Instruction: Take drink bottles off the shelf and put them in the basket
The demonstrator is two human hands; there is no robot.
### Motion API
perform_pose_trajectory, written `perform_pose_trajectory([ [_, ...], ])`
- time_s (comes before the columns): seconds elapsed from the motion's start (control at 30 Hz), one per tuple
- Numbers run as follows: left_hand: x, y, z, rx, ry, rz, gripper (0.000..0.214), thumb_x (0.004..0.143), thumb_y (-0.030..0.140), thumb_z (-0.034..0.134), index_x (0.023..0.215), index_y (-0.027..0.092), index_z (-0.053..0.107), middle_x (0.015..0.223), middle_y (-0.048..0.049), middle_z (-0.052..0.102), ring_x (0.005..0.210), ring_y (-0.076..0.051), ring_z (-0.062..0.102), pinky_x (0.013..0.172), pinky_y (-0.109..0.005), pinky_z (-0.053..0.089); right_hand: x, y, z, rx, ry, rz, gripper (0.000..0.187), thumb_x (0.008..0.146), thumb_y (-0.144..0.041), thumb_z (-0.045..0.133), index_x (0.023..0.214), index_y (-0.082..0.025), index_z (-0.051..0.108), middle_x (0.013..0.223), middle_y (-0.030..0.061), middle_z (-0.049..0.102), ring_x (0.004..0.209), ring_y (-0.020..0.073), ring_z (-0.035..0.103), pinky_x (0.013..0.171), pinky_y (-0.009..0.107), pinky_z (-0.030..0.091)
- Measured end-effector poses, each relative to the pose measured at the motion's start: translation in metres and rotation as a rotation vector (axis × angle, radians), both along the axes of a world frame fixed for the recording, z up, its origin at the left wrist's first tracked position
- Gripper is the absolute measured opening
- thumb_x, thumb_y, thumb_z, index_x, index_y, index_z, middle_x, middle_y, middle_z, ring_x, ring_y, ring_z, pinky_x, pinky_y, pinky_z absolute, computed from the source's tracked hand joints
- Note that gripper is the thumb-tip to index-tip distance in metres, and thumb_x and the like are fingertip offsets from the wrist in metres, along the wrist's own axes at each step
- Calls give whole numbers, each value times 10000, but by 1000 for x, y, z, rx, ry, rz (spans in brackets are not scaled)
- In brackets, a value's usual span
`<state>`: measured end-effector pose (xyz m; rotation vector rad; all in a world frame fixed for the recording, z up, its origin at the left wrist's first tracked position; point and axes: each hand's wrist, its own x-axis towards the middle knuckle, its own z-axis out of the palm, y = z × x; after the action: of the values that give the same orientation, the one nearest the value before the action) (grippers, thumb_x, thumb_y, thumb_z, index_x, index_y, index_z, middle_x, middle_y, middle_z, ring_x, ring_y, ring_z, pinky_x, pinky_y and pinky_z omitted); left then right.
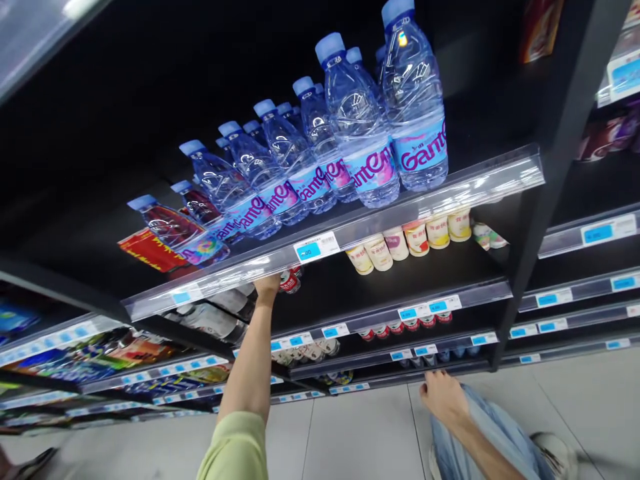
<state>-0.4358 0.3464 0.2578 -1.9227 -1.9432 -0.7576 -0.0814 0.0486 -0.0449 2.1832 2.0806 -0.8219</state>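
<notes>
My left hand [267, 287] reaches under the shelf edge [250, 270], which hides the fingers, so I can't tell their spread or hold; a red-labelled container [290, 281] sits just beside it; my right hand [445, 397] curls loosely by my jeans [493, 420], hold unclear

The left hand [268, 283] seems partly hidden beneath the shelf edge [260, 265].

Glossy plastic water bottles [320, 127] and a shiny transparent plastic strip [360, 230] gleam against matt shelving [450, 280]. Matt denim jeans [493, 420] contrast with smooth, faintly glossy floor tiles [345, 433].
</notes>
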Motion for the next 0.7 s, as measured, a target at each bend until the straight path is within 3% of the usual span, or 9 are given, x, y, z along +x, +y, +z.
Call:
perform_pose_trajectory([
  [0.17,-3,-50,-25,57,-41,-20,334,963,282,497,1106,100,738,1168,-221,693,1272,-407,540,1221,-643,343,-6,-3,2,27,10,27,297,989,-207,518,1099,-160,791,1133,204,784,1164,375,743,942,472,606],
  [0.33,11,-109,-43,69,-100,-98,337,947,199,506,1086,101,796,1236,-207,590,1215,-360,556,1159,-538,461,-9,-9,1,98,20,44,269,967,-169,545,1069,-138,792,1108,226,782,1140,388,750,900,470,596],
  [0.6,69,-212,-34,332,-200,-245,324,995,247,599,1212,259,840,1255,-122,604,1194,-271,578,1113,-444,501,-4,-24,4,204,40,46,224,965,-176,570,971,-186,794,1065,210,797,1111,389,761,933,486,584],
  [0.7,102,-259,-25,321,-287,-317,323,1018,273,609,1255,297,827,1294,-110,607,1230,-254,586,1123,-422,497,-4,-36,8,250,87,55,205,973,-201,576,971,-181,780,1069,211,802,1137,367,755,995,453,546],
])
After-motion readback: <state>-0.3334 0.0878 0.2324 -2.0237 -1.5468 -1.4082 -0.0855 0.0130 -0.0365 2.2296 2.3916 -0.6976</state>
